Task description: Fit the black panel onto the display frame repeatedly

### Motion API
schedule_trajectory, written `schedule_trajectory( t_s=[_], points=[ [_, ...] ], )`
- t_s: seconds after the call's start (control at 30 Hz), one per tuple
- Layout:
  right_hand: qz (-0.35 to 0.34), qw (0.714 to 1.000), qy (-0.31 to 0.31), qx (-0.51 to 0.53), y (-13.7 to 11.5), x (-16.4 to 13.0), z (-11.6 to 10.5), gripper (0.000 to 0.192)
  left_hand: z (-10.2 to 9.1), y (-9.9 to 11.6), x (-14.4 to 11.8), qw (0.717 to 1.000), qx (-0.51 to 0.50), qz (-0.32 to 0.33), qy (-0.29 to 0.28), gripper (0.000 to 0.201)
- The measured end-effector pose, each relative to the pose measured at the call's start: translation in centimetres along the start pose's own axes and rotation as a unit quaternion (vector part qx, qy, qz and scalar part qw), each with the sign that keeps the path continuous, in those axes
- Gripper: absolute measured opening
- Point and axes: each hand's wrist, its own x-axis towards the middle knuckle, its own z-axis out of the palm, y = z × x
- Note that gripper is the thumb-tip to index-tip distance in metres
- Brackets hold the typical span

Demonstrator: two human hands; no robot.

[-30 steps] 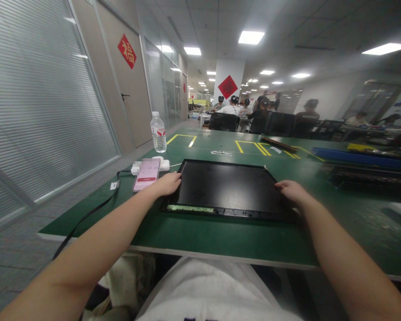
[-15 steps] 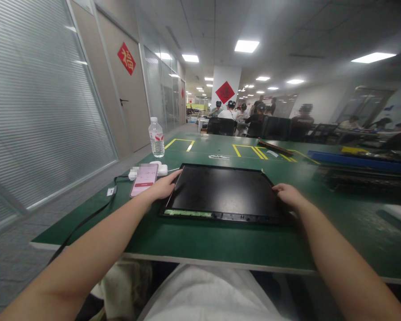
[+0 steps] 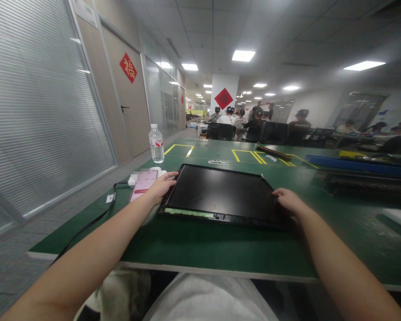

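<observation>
A black flat display panel with a dark frame is in front of me on the green table. Along its near edge runs a bare strip, with a green section at the left. My left hand grips the left side of the panel, its upper fingers at the edge and the rest hidden. On the opposite side, my right hand holds the right edge between thumb and fingers. The panel's left side looks slightly raised off the table.
Left of the panel are a phone, a white charger with a cable, and a water bottle. Long blue and black strips lie at the right, with a white object nearer. Several people sit at tables behind.
The panel's left side has risen a little against the table, along with my left hand. My view has tilted slightly upward. Both hands remain at the panel's sides.
</observation>
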Motion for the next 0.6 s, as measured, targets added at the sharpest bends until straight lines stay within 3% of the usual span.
schedule_trajectory(
  t_s=[0.3, 0.6],
  points=[
    [0.001, 0.999, -0.019, 0.033, 0.52, 0.46, 0.3, 0.036, 0.02, -0.61, 0.05, 0.997, -0.035, -0.059, -0.035, 0.083],
    [0.0, 1.0, -0.005, -0.006, 0.23, 0.18, -0.02, 0.035, 0.25, -0.83, 0.07, 0.996, -0.034, -0.071, -0.05, 0.069]
  ],
)
